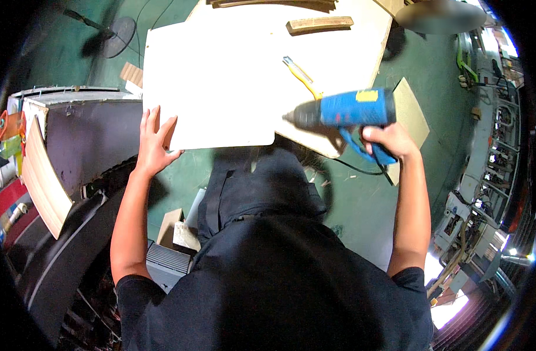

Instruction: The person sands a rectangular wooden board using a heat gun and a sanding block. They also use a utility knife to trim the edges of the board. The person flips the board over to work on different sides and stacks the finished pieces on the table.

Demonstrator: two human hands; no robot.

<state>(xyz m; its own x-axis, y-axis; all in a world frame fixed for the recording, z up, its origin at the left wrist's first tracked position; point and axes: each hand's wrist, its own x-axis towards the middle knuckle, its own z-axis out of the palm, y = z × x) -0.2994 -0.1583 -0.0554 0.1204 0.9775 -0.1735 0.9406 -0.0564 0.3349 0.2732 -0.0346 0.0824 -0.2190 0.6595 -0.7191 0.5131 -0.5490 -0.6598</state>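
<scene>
"Hands first: how do mine look from the head camera?"

"Your left hand (155, 143) is spread wide at the lower left corner of the white board (209, 88), thumb out by the bottom edge; I can't tell whether it presses there. Your right hand (397, 140) is closed around the handle of the drill (353, 109), with that forearm coming up from below."

"And the drill itself?"

"It's blue, with a dark nose and a yellow patch, held nearly level and pointing to your left. Its tip is just beside the board's right edge; I can't tell whether they touch. A black cord (361, 171) runs below it. The board is plain, with rounded corners near you."

"What's around me?"

"The board overlaps a pale table (350, 58), where you have a yellow-handled tool (303, 79) and a wood block (319, 24). Beneath is green floor (361, 196). On your left stands a grey metal box (92, 131) beside a curved wood strip (44, 181); machinery (478, 193) lines your right."
</scene>
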